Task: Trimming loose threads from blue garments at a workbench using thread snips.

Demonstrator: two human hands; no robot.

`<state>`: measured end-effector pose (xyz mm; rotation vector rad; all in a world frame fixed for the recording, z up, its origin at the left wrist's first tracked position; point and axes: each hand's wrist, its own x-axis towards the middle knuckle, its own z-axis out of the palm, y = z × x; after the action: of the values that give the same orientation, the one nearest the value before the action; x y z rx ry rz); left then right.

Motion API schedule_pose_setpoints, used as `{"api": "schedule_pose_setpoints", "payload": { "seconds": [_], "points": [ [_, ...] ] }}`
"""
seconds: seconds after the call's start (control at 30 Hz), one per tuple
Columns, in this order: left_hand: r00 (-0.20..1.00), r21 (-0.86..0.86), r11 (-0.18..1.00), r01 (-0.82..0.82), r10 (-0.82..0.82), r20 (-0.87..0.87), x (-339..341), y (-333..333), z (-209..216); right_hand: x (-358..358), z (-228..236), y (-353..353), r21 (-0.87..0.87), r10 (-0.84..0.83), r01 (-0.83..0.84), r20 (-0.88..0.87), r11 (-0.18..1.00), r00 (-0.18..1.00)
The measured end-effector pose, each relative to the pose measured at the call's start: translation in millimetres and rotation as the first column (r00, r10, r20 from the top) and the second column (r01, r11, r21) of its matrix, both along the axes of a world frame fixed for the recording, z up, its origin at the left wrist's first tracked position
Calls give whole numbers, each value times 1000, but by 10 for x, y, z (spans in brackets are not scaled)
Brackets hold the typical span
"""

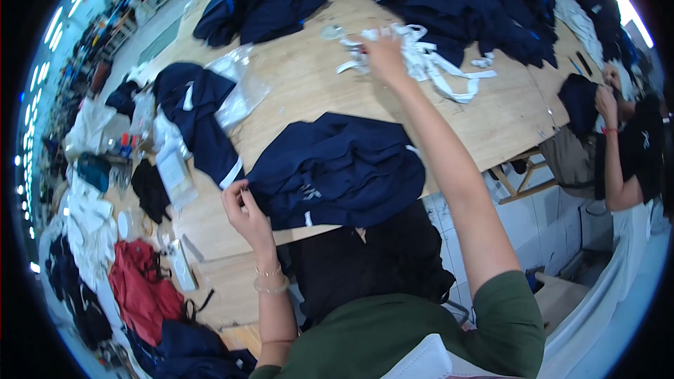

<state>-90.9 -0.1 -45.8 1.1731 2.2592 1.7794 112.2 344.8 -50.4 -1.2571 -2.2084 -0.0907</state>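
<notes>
Right now one folded navy garment [337,168] lies mid-way on the wooden table [309,84], one heap of white strips [421,63] beyond it. The right hand [382,52], arm stretched far out, closes its fingers on those strips. The left hand [242,207], wrist bent, pinches the garment's near-left edge.

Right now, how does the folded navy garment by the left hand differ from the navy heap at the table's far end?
The folded navy garment lies alone, folded and compact; the navy heap is many garments piled loose. The left hand touches the folded one's edge; the right hand reaches white fabric strips beside the heap. Both are dark navy cloth on the wooden table.
</notes>
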Motion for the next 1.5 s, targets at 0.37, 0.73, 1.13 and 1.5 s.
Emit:
{"api": "schedule_pose_setpoints", "payload": {
  "seconds": [0.37,0.73,1.13,1.5],
  "points": [
    [972,-92,988,-121,99,-212,57,-453,117,1084,-426,-529,-386,-74,140,181,912,981],
    [982,-30,994,102,-106,-158,208,-13,219,3389,-571,340,-40,-492,521,277,852,825],
    [900,-230,894,384,-418,-122,364,-332,288,1337,489,-2045,-419,-165,-659,-896,624,413],
    [893,-330,888,321,-400,-208,777,389,130,458,433,-2372,-520,-392,-769,-839,371,377]
  ]
}}
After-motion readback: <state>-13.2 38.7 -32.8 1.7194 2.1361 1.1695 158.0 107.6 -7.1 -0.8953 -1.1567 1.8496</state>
